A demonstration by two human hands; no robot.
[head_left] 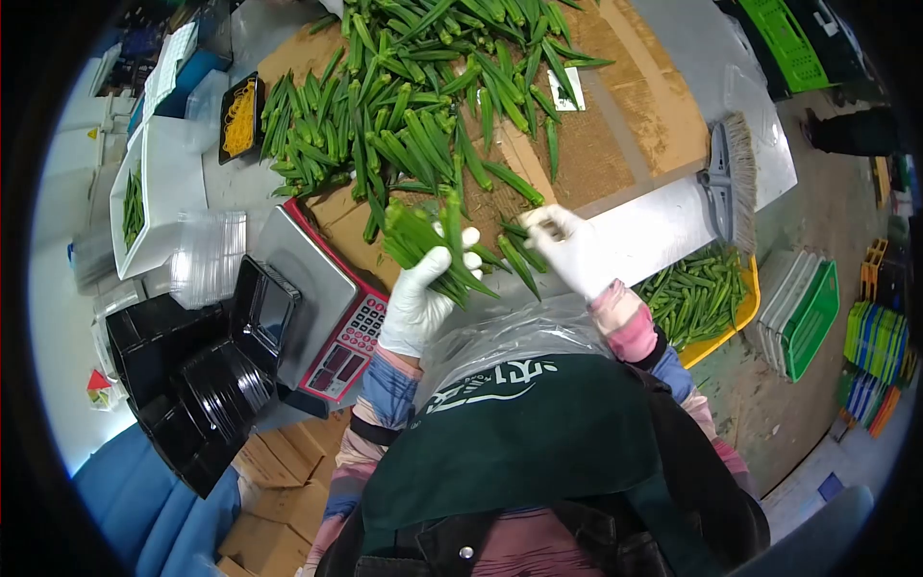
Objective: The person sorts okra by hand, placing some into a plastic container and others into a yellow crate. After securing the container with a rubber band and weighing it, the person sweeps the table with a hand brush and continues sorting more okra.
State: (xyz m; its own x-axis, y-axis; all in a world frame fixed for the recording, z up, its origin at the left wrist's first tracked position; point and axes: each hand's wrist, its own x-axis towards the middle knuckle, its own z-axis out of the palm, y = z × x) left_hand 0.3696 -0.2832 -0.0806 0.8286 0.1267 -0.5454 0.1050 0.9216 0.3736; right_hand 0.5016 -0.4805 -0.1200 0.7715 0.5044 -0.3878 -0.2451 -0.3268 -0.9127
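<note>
A bunch of green okra [411,237] is held in my left hand [420,300], which wears a white glove, with its fingers wrapped round the pods. To its right, my gloved right hand [567,248] has its fingers curled together over the table edge, close to a few loose pods [520,266]; whether anything is between the fingertips is too small to tell. A large heap of okra [404,125] lies on flattened cardboard [625,125] beyond both hands. The red and grey scale [317,279] is left of my left hand.
Black trays [226,389] and clear trays [207,255] are stacked at the left, near a white box [168,192] and a tray of yellow bands [239,117]. Right of the table are a yellow basket of okra [755,303], a brush [735,183] and a green crate [812,322].
</note>
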